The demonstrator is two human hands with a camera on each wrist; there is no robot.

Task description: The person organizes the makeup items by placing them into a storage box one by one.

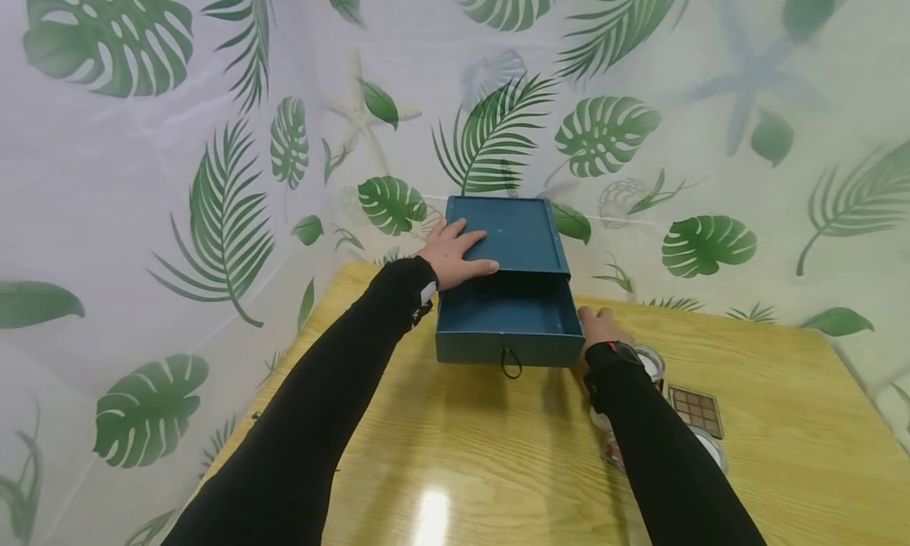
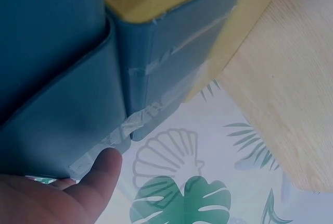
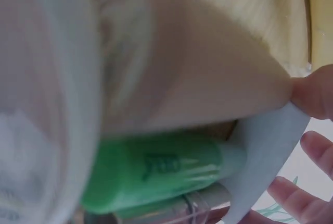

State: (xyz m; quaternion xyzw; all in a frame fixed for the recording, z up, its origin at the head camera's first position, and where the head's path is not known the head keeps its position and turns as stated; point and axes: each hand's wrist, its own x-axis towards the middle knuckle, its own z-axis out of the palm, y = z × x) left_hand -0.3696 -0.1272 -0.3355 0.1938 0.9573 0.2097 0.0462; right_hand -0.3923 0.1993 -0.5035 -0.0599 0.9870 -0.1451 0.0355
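A blue drawer box (image 1: 508,234) stands at the back of the table with its drawer (image 1: 509,348) pulled partway out; the part of the drawer I see holds nothing. A dark loop pull (image 1: 510,363) hangs from the drawer front. My left hand (image 1: 455,255) rests on the box's top left side, fingers spread. Right of the drawer, my right hand (image 1: 601,329) is partly hidden by its sleeve. In the right wrist view, its thumb and fingers grip the edge of a white holder (image 3: 268,148). A green tube (image 3: 161,172) and a blurred beige tube (image 3: 208,88) lie in front.
Beside the right forearm lie a brown palette (image 1: 695,410) and round clear-lidded jars (image 1: 650,362), partly covered by the sleeve. A leaf-patterned curtain (image 1: 597,56) closes off the table's (image 1: 775,388) back and left sides.
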